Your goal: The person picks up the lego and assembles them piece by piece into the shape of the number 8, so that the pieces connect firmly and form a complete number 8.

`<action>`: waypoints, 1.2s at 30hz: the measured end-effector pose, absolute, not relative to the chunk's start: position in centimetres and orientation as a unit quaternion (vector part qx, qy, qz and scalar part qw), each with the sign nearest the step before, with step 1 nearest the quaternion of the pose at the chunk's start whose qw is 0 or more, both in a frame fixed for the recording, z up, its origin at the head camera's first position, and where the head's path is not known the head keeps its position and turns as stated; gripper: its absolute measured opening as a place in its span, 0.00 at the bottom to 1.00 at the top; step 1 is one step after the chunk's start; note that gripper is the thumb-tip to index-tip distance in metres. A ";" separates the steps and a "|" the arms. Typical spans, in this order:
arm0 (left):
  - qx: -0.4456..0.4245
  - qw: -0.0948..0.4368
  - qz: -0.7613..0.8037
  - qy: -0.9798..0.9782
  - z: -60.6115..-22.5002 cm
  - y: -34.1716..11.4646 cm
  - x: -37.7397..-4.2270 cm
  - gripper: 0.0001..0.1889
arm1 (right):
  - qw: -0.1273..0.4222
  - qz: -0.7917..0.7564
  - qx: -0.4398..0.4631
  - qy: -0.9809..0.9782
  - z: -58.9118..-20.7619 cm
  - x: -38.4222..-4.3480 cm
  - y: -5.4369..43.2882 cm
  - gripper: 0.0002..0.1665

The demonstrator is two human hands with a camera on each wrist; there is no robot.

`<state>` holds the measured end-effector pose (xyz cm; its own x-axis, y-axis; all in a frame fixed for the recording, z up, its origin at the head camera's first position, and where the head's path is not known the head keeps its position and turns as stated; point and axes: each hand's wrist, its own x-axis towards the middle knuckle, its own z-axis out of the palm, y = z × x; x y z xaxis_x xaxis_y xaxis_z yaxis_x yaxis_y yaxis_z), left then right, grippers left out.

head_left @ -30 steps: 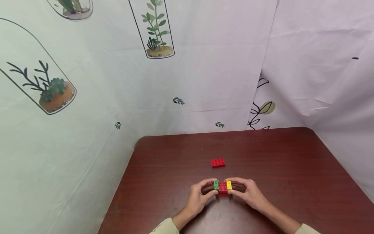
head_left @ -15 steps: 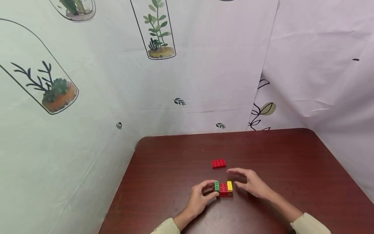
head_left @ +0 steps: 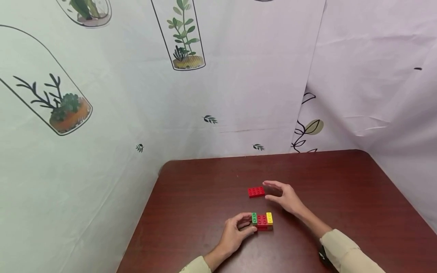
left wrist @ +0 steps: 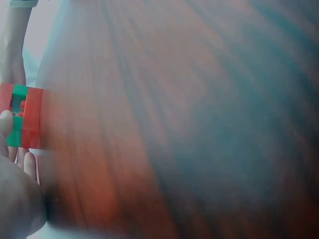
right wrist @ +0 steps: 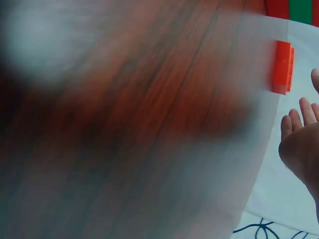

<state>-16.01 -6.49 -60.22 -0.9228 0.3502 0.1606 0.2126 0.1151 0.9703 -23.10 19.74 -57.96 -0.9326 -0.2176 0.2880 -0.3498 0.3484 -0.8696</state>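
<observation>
A small stack of toy building bricks stands near the front of the table, its top showing a green brick on the left, red in the middle and a yellow brick on the right. My left hand grips the stack's green end between thumb and fingers. In the left wrist view the stack shows green pieces between red layers, with a gap between them. Farther back lies a loose red brick, studs up. Just right of it is my right hand, thumb and fingers spread, holding nothing.
The dark red-brown wooden table has rounded back corners. White cloth printed with plants hangs behind it and along both sides.
My right hand has let go of the stack's yellow end and moved back to beside the loose red brick. My left hand has stayed on the green end.
</observation>
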 end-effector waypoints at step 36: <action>0.178 0.067 0.630 0.753 -60.3 -6.4 -16.3 0.20 | 0.064 0.532 0.124 -0.835 -59.8 -25.0 18.1 0.24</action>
<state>-16.27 -6.45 -60.28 -0.9276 0.3528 0.1229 0.1829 0.1421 0.9728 -24.98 18.11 -59.79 -0.9610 -0.1395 0.2388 -0.2753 0.4032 -0.8727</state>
